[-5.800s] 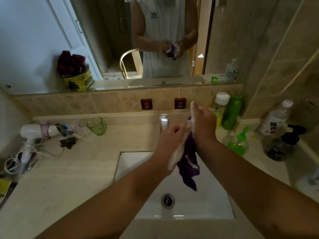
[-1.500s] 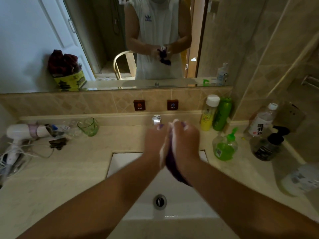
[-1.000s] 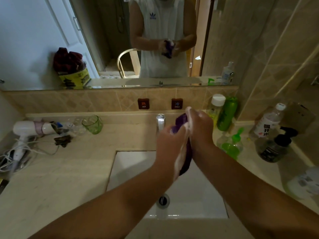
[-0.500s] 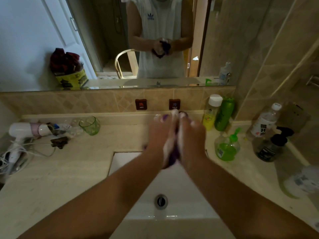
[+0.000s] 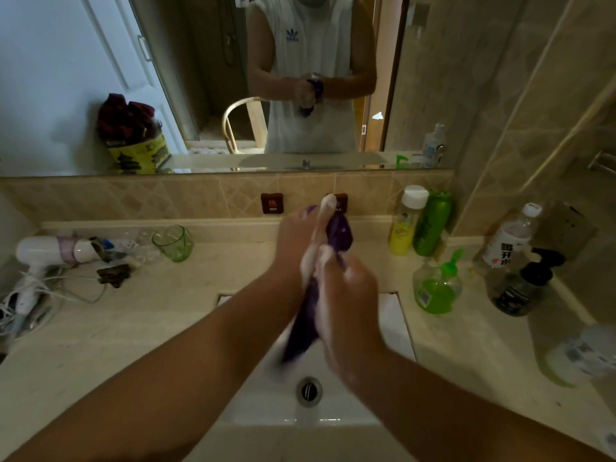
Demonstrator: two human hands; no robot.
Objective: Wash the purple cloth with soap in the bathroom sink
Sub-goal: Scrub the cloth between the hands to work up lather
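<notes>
Head view: left hand (image 5: 296,248) and right hand (image 5: 350,295), palms pressed together, fingers clamp the soapy purple cloth (image 5: 338,233) above the sink (image 5: 393,315). Far wall tag (image 5: 272,203) reads "HOT".

"HOT" on the left wall tag (image 5: 272,203) (its neighbour partly hidden, unreadable)

1. A white hair dryer (image 5: 50,253) lies at the left end of the bench (image 5: 140,328), its cord (image 5: 36,295) coiled beside it.
2. A green glass (image 5: 173,243) stands upright near the back ledge.
3. A yellow bottle (image 5: 405,221) and a green bottle (image 5: 432,223) stand touching, right of the basin.
4. A round green dispenser (image 5: 436,288) sits in front of them.
5. A clear water bottle (image 5: 510,240) and a dark pump bottle (image 5: 523,283) stand further right.
6. The mirror (image 5: 83,61) spans the wall above.
</notes>
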